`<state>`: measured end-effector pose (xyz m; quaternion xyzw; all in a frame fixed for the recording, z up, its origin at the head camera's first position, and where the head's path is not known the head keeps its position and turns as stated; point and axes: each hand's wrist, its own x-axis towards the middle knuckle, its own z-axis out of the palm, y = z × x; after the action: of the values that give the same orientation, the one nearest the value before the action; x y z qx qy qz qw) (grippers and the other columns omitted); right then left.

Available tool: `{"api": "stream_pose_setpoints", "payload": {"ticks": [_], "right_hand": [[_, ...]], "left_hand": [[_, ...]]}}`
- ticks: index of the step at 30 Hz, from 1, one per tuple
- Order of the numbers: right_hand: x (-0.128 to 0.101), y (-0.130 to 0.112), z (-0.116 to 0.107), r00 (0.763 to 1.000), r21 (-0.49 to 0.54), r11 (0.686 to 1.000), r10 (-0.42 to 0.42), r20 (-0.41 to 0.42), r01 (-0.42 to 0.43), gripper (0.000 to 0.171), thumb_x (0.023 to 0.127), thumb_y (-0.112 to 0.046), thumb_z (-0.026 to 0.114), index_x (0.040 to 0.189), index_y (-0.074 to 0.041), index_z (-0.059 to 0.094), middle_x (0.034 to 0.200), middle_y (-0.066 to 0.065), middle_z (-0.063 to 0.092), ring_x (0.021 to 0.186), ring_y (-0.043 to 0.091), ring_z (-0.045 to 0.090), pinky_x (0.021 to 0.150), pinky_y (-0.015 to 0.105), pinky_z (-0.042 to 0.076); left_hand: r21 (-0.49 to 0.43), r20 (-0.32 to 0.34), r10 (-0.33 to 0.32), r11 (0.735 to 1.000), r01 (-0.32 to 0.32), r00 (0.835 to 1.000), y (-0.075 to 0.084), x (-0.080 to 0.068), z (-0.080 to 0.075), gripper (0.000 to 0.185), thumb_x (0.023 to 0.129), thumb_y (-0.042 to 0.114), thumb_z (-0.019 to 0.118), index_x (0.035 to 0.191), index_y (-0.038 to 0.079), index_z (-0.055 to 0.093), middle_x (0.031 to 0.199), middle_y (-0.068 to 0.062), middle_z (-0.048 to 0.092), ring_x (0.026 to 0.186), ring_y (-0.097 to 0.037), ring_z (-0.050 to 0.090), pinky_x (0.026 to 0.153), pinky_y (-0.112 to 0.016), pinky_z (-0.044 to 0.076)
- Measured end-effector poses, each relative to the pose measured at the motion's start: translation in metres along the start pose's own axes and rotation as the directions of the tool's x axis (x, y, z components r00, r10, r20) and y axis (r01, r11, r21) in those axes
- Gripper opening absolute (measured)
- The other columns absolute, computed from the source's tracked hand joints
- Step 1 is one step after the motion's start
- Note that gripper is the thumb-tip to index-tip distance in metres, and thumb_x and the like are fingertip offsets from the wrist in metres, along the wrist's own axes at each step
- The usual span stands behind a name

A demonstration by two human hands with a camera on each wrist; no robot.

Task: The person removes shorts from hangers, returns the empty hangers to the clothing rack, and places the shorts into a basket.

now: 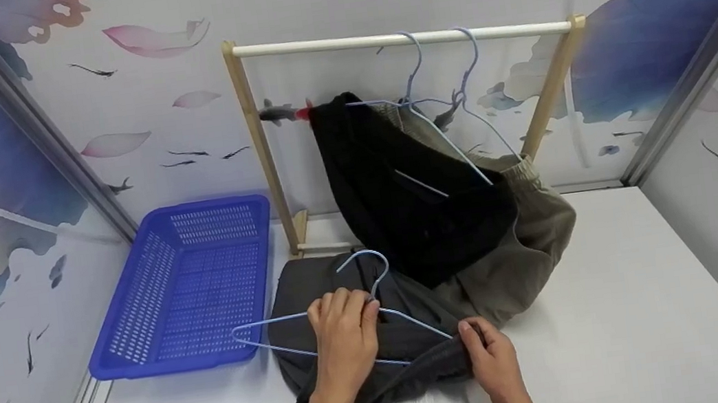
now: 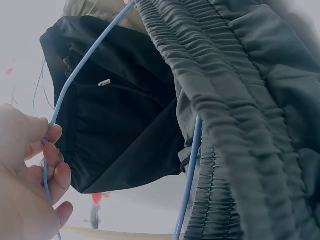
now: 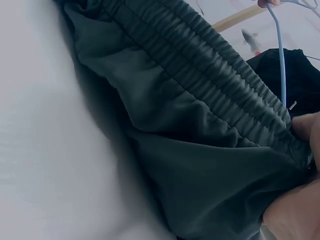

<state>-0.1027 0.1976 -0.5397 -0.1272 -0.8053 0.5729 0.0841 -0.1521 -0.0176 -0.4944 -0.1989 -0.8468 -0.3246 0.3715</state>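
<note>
Lower middle of frame: left hand (image 1: 342,328) pinches the springy wire hanger (image 1: 321,335), right hand (image 1: 490,354) grips the floppy grey shorts (image 1: 380,358) by their waistband, probably the best hold.

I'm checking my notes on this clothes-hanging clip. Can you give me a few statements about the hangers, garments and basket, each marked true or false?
1. The left hand grips a light blue wire hanger lying on the dark grey garment. True.
2. The blue basket holds folded clothes. False: nothing shows inside it.
3. The right hand pinches the grey garment's elastic waistband. True.
4. Three hangers hang on the rail. False: two hang there; the third is on the table.
5. The black garment hangs from a hanger on the rail. True.
6. The basket stands to the right of the rack. False: it stands to the left.
</note>
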Motion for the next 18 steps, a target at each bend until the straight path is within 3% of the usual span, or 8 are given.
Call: {"api": "stream_pose_setpoints", "payload": {"ticks": [5,12,18], "right_hand": [[0.0034,0.0015,0.0008,0.998,0.042,0.998,0.044,-0.048,-0.042,0.027,0.109,-0.022,0.054,0.111,-0.001,0.070,0.092,0.003,0.061,0.086,0.014,0.052,0.078,0.026,0.042],[0.0063,0.0074,0.0026,0.994,0.099,0.995,0.033,-0.100,-0.023,0.026,0.109,-0.020,0.054,0.113,0.000,0.069,0.087,0.003,0.059,0.082,0.012,0.051,0.075,0.025,0.042],[0.0061,0.0064,0.0023,0.991,0.117,0.992,0.052,-0.123,-0.038,0.029,0.109,-0.024,0.055,0.113,0.001,0.069,0.097,0.006,0.064,0.090,0.012,0.054,0.081,0.023,0.043]], "left_hand": [[-0.012,-0.005,-0.006,1.000,0.006,1.000,-0.0008,-0.0009,-0.0010,0.045,0.111,0.040,0.041,0.084,0.010,0.060,0.078,-0.002,0.052,0.075,-0.020,0.048,0.086,-0.048,0.036],[-0.020,0.023,-0.036,0.999,0.036,0.999,-0.0026,-0.0020,-0.0031,0.021,0.102,0.024,0.063,0.085,0.011,0.060,0.079,-0.002,0.052,0.076,-0.021,0.049,0.089,-0.049,0.036],[-0.030,0.012,-0.040,0.999,0.040,0.999,-0.0040,-0.0010,-0.0050,0.022,0.102,0.024,0.063,0.084,0.011,0.061,0.079,-0.002,0.053,0.076,-0.021,0.049,0.090,-0.049,0.035]]}}
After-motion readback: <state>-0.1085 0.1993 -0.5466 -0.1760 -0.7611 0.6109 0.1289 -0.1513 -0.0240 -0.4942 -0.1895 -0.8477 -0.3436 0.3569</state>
